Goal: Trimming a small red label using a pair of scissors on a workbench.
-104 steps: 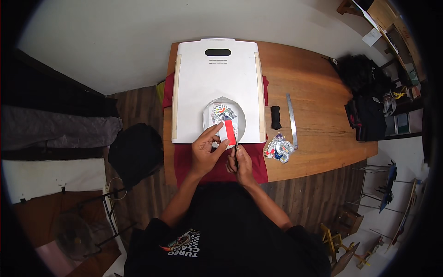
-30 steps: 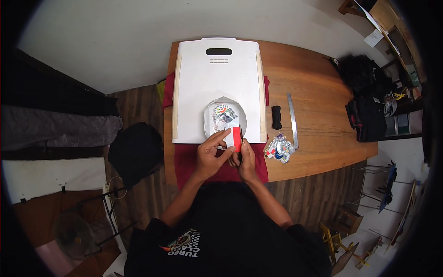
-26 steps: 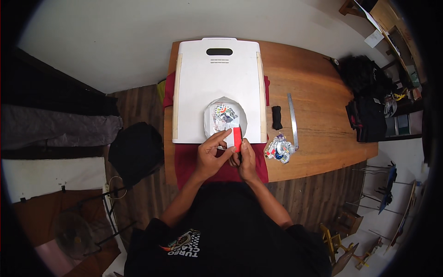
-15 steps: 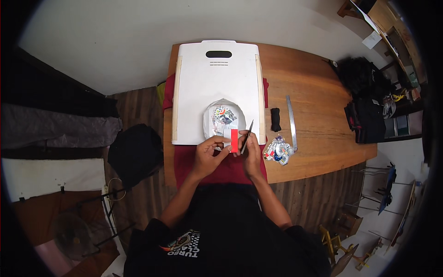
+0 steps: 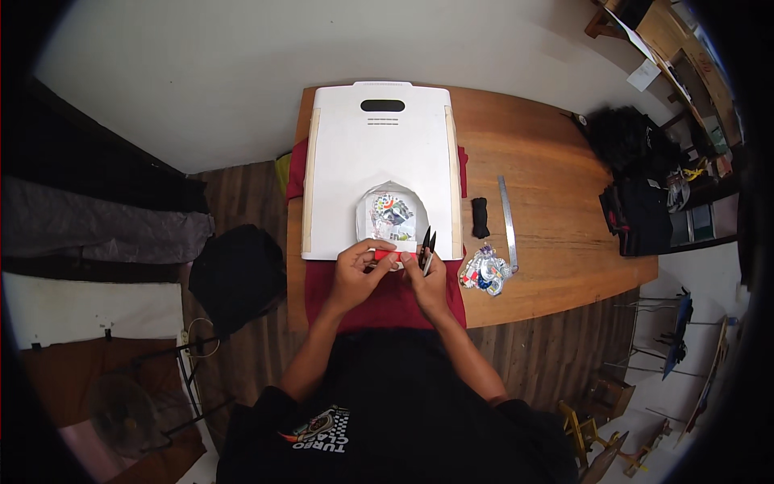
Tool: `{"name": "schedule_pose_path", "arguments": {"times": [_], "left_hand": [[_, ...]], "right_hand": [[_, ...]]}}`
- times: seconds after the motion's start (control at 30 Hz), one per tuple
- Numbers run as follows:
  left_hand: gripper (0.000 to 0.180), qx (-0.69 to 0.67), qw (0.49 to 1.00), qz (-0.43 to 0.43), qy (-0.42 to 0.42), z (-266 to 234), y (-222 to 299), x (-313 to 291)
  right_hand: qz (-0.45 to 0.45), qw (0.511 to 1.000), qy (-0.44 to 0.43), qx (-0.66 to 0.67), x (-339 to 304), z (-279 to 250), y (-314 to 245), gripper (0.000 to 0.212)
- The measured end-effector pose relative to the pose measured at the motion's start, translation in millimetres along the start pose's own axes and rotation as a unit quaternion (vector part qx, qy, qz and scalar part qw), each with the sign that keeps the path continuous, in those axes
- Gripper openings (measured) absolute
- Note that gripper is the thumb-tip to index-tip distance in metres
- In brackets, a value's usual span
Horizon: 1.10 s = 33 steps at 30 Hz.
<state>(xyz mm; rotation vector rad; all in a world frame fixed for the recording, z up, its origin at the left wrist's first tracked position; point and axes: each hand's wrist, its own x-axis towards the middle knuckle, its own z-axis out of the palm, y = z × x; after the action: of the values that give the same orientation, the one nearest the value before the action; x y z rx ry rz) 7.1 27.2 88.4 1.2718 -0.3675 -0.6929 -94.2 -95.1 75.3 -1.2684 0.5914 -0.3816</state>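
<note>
Bare wooden table [image 5: 556, 161] right of the white board [image 5: 379, 161]; ruler [image 5: 507, 219] and scraps [image 5: 484, 270] intrude.

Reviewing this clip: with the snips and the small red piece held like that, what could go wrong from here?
1. The black snips in the right hand sit close to the left hand fingertips pinching the small red piece; a nick seems possible.
2. The red piece is small and held only at its ends, so it may slip or cut crooked.
3. It is held right over the printed paper cutout, which a stray snip might catch.

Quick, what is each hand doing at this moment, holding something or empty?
Left hand: closed on one end of a small red piece.
Right hand: closed around small black snips, also touching the red piece.
</note>
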Motion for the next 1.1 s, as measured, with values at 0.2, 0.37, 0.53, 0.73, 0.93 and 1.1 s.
{"name": "schedule_pose_path", "arguments": {"times": [0.2,0.37,0.53,0.73,0.93,1.1], "left_hand": [[0.022,0.012,0.998,0.05,0.04,2.6,-0.4,0.7],[0.025,0.029,0.993,0.096,0.061,0.7,-3.7,9.2],[0.026,0.015,0.992,0.101,0.079,9.8,8.5,9.8],[0.03,0.021,0.99,0.118,0.074,11.2,7.2,10.4],[0.031,0.045,0.988,0.125,0.083,14.2,12.1,5.0],[0.031,0.043,0.988,0.12,0.088,15.5,13.3,2.0]], "right_hand": [[0.048,0.966,-0.095,0.235,0.5,-3.1,20.7,0.033],[0.024,0.984,-0.126,0.121,-10.9,-3.0,2.5,0.041],[0.021,0.981,-0.136,0.135,-16.1,-8.2,5.5,0.039],[-0.01,0.977,-0.127,0.168,-16.9,-2.2,14.1,0.038],[0.004,0.974,-0.133,0.186,-20.6,-0.9,7.6,0.039],[0.016,0.974,-0.137,0.177,-20.0,-2.3,7.8,0.04]]}}
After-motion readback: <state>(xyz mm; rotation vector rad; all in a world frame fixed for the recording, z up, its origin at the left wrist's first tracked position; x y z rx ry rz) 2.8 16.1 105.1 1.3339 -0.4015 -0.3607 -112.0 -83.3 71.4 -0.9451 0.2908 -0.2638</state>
